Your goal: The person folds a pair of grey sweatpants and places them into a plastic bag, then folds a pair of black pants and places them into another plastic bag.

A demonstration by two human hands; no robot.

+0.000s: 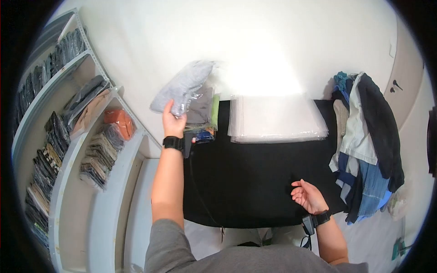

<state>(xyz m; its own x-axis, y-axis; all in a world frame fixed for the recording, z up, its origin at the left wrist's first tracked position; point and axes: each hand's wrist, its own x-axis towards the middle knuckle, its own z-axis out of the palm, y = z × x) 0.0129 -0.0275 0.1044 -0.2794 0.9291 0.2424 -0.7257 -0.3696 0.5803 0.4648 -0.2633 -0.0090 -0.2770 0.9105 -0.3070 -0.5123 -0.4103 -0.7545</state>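
Note:
My left hand (173, 122) grips a light grey folded garment in a clear plastic bag (185, 85), raised at the left end of the black table (255, 182). Under and beside that bag lies a stack of bagged clothes (200, 108), with grey, green and blue pieces showing. My right hand (308, 195) hovers over the table's front right part, its fingers loosely curled and slightly apart, holding nothing. Behind it, toward the wall, lies a flat pile of clear plastic bags (277, 119).
A heap of loose clothes (368, 132), including jeans and a black garment, hangs over the table's right end. On the left stands a grey shelf rack (98, 223) with rows of bagged clothes (98, 157) and an orange bagged item (119, 123). A white wall rises behind the table.

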